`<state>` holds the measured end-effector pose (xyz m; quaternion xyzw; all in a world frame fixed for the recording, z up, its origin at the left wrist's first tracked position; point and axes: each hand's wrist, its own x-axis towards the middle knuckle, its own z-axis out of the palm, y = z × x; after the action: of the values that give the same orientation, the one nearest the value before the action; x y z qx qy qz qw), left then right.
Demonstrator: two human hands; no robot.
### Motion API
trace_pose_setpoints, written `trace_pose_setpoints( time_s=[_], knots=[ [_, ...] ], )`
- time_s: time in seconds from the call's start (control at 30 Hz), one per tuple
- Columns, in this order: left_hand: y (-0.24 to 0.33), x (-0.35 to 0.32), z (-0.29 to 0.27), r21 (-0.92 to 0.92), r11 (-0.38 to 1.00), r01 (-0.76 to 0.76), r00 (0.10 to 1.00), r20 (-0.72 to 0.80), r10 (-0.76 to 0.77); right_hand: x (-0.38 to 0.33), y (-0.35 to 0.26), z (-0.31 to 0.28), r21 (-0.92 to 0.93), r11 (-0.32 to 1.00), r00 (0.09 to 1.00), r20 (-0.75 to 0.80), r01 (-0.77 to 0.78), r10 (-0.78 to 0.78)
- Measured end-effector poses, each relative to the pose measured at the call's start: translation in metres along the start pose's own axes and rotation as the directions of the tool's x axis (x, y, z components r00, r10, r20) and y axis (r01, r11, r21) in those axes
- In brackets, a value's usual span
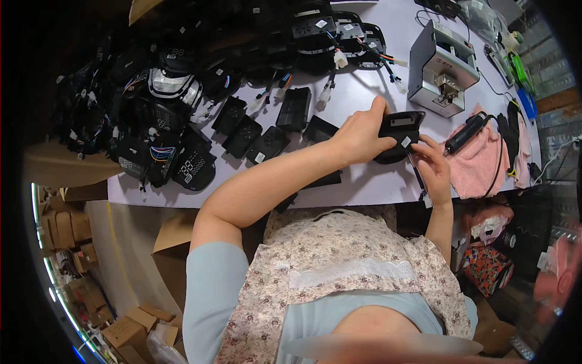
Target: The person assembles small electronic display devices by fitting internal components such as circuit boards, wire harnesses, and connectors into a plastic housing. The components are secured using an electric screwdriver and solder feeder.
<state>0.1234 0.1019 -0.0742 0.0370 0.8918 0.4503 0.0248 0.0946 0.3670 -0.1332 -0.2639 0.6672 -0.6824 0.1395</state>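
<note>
Near the front edge of the table, a black plastic display unit [400,141] with a small white label is held between my hands. My left hand [364,134] grips its left side, thumb on the near face and fingers stretching behind it. At its right edge, the curled fingers of my right hand [435,165] pinch the housing. A thin dark cable [418,176] hangs from the unit beside my right palm, ending in a pale connector. Left of my hands lie several black plastic covers [293,109], one partly hidden under my left forearm.
Many black display units [194,167] with coloured wires crowd the table's left and back. A grey metal machine [442,70] stands at the back right. Before it, a black cylindrical electric screwdriver [467,132] with a cord rests on a pink cloth [479,167]. Cardboard boxes [130,330] stand lower left.
</note>
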Motion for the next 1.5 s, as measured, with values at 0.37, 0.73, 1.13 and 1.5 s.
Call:
trace_pose_setpoints(
  time_s=[0.37,0.73,1.13,1.5],
  knots=[
    [-0.072,-0.099,-0.231,-0.653,0.749,0.111,0.907,-0.241,-0.344,0.01,-0.001,0.007,0.092,0.99,0.992,-0.061,-0.103,0.109],
    [-0.218,-0.012,-0.321,-0.447,0.791,0.417,0.846,-0.127,-0.518,0.01,-0.001,0.013,0.059,0.987,0.983,-0.1,-0.148,0.153],
    [-0.182,-0.028,-0.285,0.518,0.777,0.357,0.688,-0.709,0.157,0.085,-0.031,0.135,-0.615,0.786,0.994,0.106,0.068,-0.003],
    [-0.161,-0.229,-0.33,0.161,0.638,0.753,0.448,-0.836,-0.318,0.081,-0.002,0.108,-0.802,0.597,1.0,0.026,0.03,-0.016]
  ],
)
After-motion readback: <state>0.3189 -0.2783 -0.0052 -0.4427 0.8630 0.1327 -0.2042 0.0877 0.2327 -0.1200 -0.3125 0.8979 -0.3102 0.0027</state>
